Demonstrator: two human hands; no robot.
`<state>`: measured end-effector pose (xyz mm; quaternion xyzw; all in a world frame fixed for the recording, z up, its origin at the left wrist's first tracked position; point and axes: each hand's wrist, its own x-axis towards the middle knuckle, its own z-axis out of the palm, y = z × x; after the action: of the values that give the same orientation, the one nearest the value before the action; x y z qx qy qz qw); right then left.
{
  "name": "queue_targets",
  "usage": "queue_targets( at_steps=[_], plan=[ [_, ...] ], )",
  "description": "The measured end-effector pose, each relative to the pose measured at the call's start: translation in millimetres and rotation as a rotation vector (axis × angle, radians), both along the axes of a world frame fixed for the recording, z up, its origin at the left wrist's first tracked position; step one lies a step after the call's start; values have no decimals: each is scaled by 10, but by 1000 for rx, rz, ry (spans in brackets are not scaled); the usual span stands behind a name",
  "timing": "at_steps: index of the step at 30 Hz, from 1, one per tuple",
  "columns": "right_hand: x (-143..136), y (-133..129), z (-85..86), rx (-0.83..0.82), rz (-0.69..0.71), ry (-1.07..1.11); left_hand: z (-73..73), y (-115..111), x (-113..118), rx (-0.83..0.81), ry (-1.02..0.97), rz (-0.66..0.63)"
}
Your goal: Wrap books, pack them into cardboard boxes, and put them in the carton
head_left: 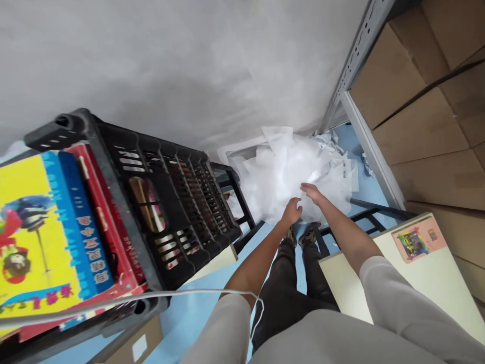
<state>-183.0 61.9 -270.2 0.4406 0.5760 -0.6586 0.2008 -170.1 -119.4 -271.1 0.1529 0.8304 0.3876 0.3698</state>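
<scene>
A heap of crumpled, translucent white plastic film or bags (288, 172) fills the floor area by the wall. Over its near edge are both my hands, close together. My left hand (291, 211) has loosely bent fingers, with the thumb apart and nothing visible between them. A little farther out, my right hand (311, 193) points left with its fingers stretched and also shows nothing in it. Whether either hand touches the film cannot be made out.
To the left stands a black plastic crate (162, 202) holding colourful books (49, 232). Cardboard boxes (424, 121) stack on a metal rack (373, 151) at right. A pale board (413, 283) with a coloured picture lies nearby. A white cable (170, 293) crosses my left arm.
</scene>
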Motion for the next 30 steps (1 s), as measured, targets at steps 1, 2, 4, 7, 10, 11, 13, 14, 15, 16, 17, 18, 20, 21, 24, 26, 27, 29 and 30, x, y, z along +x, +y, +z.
queue_targets(
  at_steps=[1,2,4,7,10,11,13,14,15,16,17,18,20,21,24,26,27,29,30],
  plan=[
    [-68,-18,99,-50,-12,26,48,-3,-26,-12,12,10],
    [-144,-31,212,-97,-24,57,105,-4,-55,-23,28,25],
    [-306,-39,462,-162,-52,132,244,-2,-125,-30,63,67],
    [-534,-15,853,-218,-126,250,500,20,-245,3,120,119],
    [-674,18,1220,-267,-217,332,796,72,-361,44,155,173],
    [-691,25,1338,-276,-244,351,903,95,-394,50,157,201],
    [-674,28,1575,-287,-300,382,1128,153,-454,49,165,258],
    [-641,26,1695,-290,-331,398,1248,188,-481,46,181,277],
    [-592,21,1817,-292,-362,418,1372,226,-505,42,208,288],
    [-530,16,1940,-291,-393,441,1501,266,-526,34,245,293],
    [-456,11,2062,-286,-422,466,1633,309,-546,19,291,295],
    [-373,7,2182,-277,-448,493,1768,351,-563,-4,342,297],
    [-185,8,2410,-237,-499,547,2041,431,-592,-52,443,287],
    [-82,15,2517,-203,-523,570,2175,465,-603,-72,480,268],
    [270,52,2810,14,-568,598,2562,544,-623,-75,505,113],
    [556,72,2992,276,-564,574,2805,587,-610,-31,504,-43],
    [718,73,3083,425,-550,556,2923,611,-590,2,516,-124],
    [1080,45,3265,711,-502,533,3151,667,-514,70,564,-279],
    [1277,14,3355,839,-471,526,3259,699,-454,104,590,-357]
  ],
)
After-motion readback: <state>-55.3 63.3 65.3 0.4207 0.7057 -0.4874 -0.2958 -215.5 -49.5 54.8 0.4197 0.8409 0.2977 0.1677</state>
